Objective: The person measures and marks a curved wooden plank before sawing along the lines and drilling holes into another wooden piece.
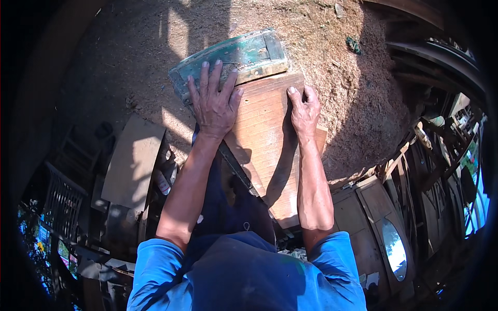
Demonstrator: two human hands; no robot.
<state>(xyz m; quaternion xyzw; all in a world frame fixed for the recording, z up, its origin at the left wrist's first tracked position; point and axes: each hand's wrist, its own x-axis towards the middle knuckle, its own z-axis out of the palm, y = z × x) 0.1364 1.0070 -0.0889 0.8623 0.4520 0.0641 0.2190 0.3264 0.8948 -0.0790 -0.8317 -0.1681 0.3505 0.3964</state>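
A wide brown wooden board (264, 119) with visible grain stretches from near my body toward the ground ahead. Across its far end lies a shorter wooden piece with worn green paint (249, 50). My left hand (213, 106) is spread flat, fingers reaching over the near edge of the green piece and palm by the board's left side. My right hand (305, 110) grips the board's right edge, thumb on top; its other fingers curl over the edge, partly hidden. The board throws no view of what supports it from below.
Wood shavings (337, 78) cover the ground. A flat panel (136, 155) leans at left, near a slatted wooden frame (62, 199). At right stand wooden doors (360, 223), an oval mirror (394, 249) and piled timber strips (430, 197). A green scrap (354, 45) lies far right.
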